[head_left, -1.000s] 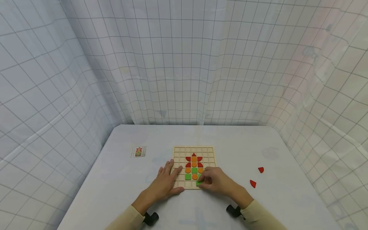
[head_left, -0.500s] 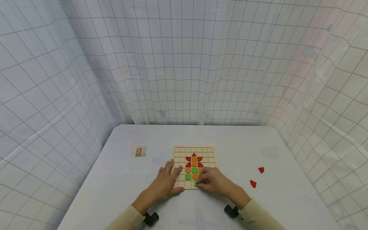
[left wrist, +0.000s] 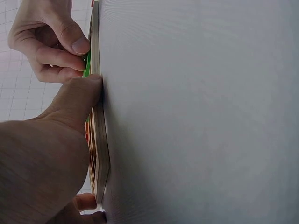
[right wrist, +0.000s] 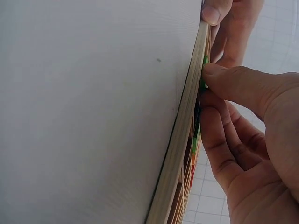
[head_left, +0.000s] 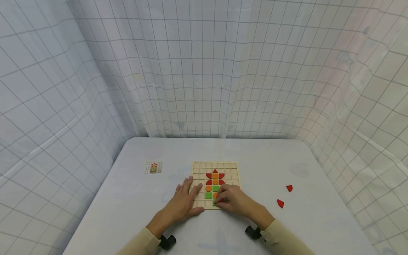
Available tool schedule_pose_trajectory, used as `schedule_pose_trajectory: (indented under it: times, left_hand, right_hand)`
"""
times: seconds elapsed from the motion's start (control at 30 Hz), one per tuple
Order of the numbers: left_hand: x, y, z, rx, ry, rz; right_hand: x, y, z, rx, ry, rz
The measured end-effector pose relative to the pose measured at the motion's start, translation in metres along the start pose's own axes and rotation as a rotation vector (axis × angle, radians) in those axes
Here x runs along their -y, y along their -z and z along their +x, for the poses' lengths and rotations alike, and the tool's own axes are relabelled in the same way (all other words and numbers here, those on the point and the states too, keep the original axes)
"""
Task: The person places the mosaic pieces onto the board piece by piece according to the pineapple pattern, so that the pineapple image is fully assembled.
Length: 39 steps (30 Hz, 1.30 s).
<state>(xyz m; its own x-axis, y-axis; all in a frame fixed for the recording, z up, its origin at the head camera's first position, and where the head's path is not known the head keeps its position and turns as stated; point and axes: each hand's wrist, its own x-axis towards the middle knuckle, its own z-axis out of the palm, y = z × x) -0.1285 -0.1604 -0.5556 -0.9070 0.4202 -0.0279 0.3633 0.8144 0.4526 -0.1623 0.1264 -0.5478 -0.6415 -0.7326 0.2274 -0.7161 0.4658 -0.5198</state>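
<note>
A square wooden grid board (head_left: 199, 170) lies on the white table. My left hand (head_left: 182, 203) rests along its left side, fingers spread, thumb at the near edge. With thumb and fingers my right hand (head_left: 232, 200) pinches a green square tile (head_left: 214, 203) low over the board's nearest row, around the middle column. The left wrist view shows that green tile (left wrist: 87, 67) at the board's edge, between the fingertips. Behind it, red, orange and green tiles form a figure, with an orange square (head_left: 215, 176) near the top. My right hand hides part of the figure's right side.
A small printed card (head_left: 153, 167) with a similar coloured figure on a grid lies left of the board. Two loose red quarter-round tiles (head_left: 289, 188) lie to the right. Grid-patterned white curtains (head_left: 204, 88) stand around the table's back and sides.
My right hand has slid left along the board's nearest row with the green tile, from the right column to around the middle one. The left hand has stayed still.
</note>
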Motion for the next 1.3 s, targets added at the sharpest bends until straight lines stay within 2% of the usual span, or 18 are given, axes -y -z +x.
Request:
schedule_pose_trajectory:
  times: [0.4, 1.0, 1.3]
  left_hand:
    - [0.001, -0.001, 0.000, 0.008, 0.007, -0.009]
    - [-0.001, 0.000, -0.001, 0.001, -0.001, -0.010]
    - [0.001, -0.003, -0.001, 0.005, 0.008, -0.004]
  right_hand:
    - [0.000, 0.000, -0.002, -0.015, 0.009, -0.012]
    - [-0.002, 0.002, -0.010, 0.031, 0.016, -0.027]
    - [-0.008, 0.008, -0.024, -0.031, -0.008, -0.023]
